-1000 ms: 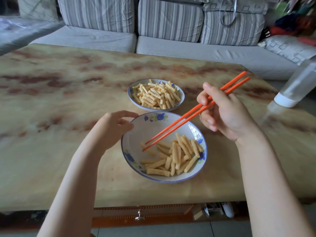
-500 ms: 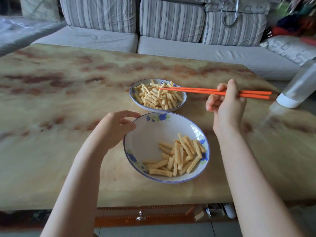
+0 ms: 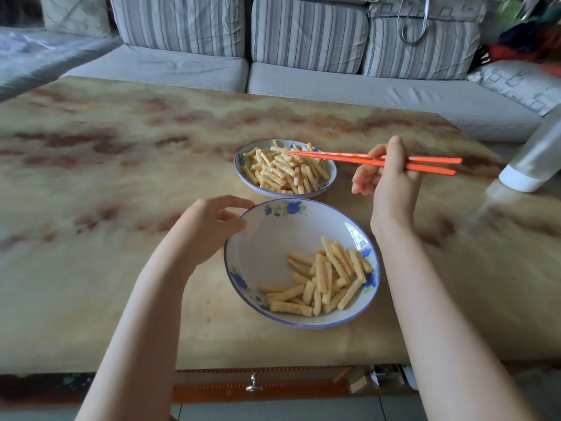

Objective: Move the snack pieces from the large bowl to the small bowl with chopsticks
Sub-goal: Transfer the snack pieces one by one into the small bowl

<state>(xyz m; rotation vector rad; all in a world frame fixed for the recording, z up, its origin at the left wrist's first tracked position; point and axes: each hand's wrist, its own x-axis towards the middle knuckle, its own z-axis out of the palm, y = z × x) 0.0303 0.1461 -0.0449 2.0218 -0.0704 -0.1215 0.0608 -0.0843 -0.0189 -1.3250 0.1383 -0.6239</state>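
While the chopsticks [image 3: 373, 161] are gripped in the right hand [image 3: 391, 183], tips over the heaped small bowl [image 3: 332, 174], and the large bowl [image 3: 243, 278] of remaining snack pieces [image 3: 321, 281] is held at its rim by the left hand [image 3: 209, 229], spillage onto the counter [image 3: 121, 177] is risked by any nudge.

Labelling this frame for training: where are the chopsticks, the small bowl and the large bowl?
chopsticks [image 3: 334, 158], head view, lower orange shaft, towards the tips.
small bowl [image 3: 291, 196], head view, near outer wall.
large bowl [image 3: 273, 247], head view, bare inner wall, left side.

Chopsticks [image 3: 343, 156] swung from large bowl [image 3: 267, 247] (now level), tips over small bowl [image 3: 240, 161]
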